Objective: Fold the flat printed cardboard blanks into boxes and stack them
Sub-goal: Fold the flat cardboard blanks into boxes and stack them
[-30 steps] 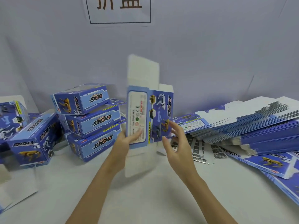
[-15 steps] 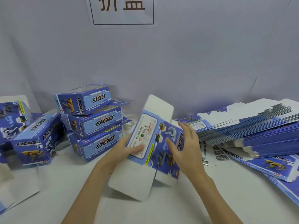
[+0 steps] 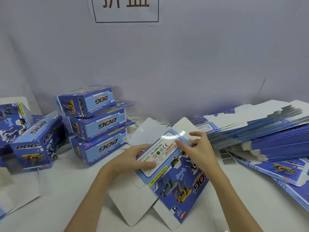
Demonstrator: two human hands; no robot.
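The left hand (image 3: 132, 160) pinches the left edge of a blue printed cardboard blank (image 3: 173, 171), thumb lying on its white label panel. The right hand (image 3: 199, 152) grips the blank's far right edge with fingers curled over it. The partly opened blank rests tilted on the white table (image 3: 75, 190) near its front middle. Three folded blue boxes (image 3: 98, 123) stand stacked toward the back left; a pile of flat blue blanks (image 3: 267, 131) lies along the right edge.
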